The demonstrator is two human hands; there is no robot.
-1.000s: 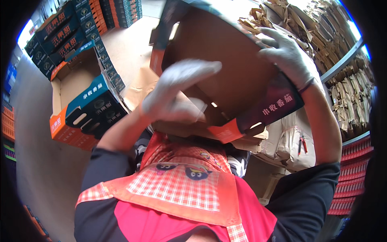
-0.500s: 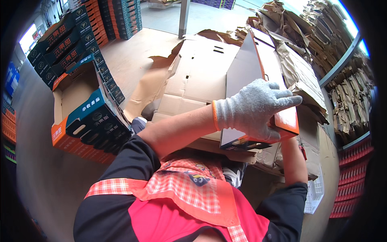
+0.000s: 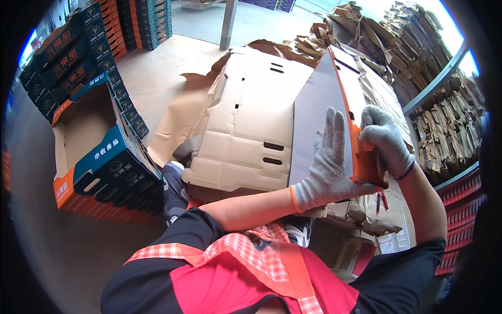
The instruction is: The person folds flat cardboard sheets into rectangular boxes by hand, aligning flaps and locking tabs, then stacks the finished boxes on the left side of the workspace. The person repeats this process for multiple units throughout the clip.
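A partly folded cardboard box (image 3: 317, 112), with a pale grey face and an orange end, stands tilted on a stack of flat brown cardboard blanks (image 3: 256, 112). My left hand (image 3: 328, 170), in a grey knitted glove with an orange cuff, lies with stretched fingers against the box's near end. Its thumb side runs under the orange panel. My right hand (image 3: 388, 137), gloved likewise, is closed at the orange end panel's upper right edge, fingers curled in. The fingertips of the right hand are partly hidden.
At left stands a stack of folded teal and orange boxes (image 3: 117, 162), with more dark teal boxes (image 3: 63, 63) behind. Brown paper bundles (image 3: 413, 47) pile up at right behind a metal rail (image 3: 436, 78). Red crates (image 3: 460, 209) stand below, and a grey post (image 3: 228, 26) rises ahead.
My right hand has come up from behind the box to grip its orange end. My left hand has shifted from over the top edge to the near side, fingers now upright.
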